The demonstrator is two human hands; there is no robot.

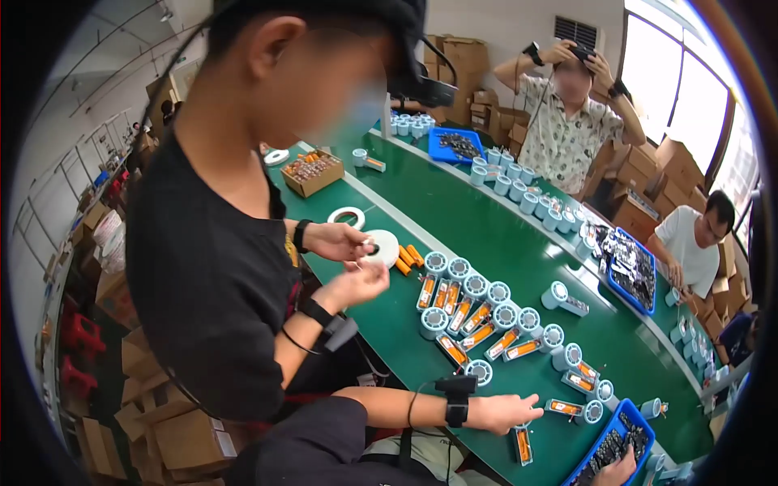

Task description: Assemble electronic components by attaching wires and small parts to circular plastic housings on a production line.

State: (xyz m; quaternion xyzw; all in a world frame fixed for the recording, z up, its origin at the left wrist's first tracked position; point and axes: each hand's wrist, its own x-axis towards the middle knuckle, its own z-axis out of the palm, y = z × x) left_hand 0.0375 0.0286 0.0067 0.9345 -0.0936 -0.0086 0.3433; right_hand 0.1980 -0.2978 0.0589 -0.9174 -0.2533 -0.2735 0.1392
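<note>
A green desk is carrying all the work, and its near edge is passing partly behind the wearer's left arm. At the left, a co-worker in black is covering much of the room behind; what this person is pinching is too small to make out. At the lower right, a blue tray is standing on the desk, its near end running out of the view. Beyond the left hand, many other fan units are lying close together.

The left hand is hovering over the near side of the desk, palm partly hidden, with its visible fingers stretched out and slightly spread. One light-blue fan unit is lying just below these fingers. Its open handle is pointing toward the wearer and showing an orange battery cell, while the hand is hiding most of its round head, so I cannot tell if they are touching.

The right hand is resting at the tray, cut by the lower edge. Its fingers are meeting the small dark parts; whether they are pinching one, I cannot tell.
</note>
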